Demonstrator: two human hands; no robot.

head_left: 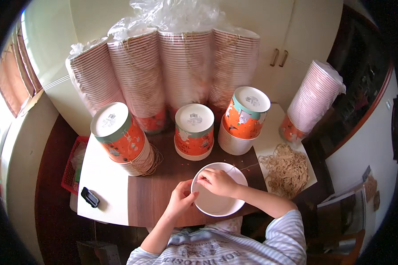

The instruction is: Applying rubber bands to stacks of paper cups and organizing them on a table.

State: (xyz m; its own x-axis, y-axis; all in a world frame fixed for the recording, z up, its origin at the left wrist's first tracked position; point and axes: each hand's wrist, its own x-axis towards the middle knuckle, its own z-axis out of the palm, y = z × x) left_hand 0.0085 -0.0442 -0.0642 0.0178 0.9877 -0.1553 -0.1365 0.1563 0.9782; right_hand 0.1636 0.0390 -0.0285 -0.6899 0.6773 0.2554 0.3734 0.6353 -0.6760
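A white-lined paper bucket (pixel 223 204) stands mouth up at the table's near edge, tilted toward me. My left hand (pixel 182 197) grips its left rim, thumb toward the inside and fingers along the outer wall. Inside the rim, my right hand (pixel 218 182) is closed in a pinch near the left thumb; what lies between those fingertips is hidden. A thin cord (pixel 250 166) crosses the bucket's far rim near the right hand and leads to a tangled heap of tan twine (pixel 286 171) on the right.
Upside-down orange and green paper buckets stand in a left stack (pixel 121 142), a middle stack (pixel 194 143) and a right stack (pixel 244 128). Tall plastic-wrapped bucket stacks (pixel 184 66) line the back; another (pixel 312 99) leans right. A black plastic case (pixel 90 198) lies at left.
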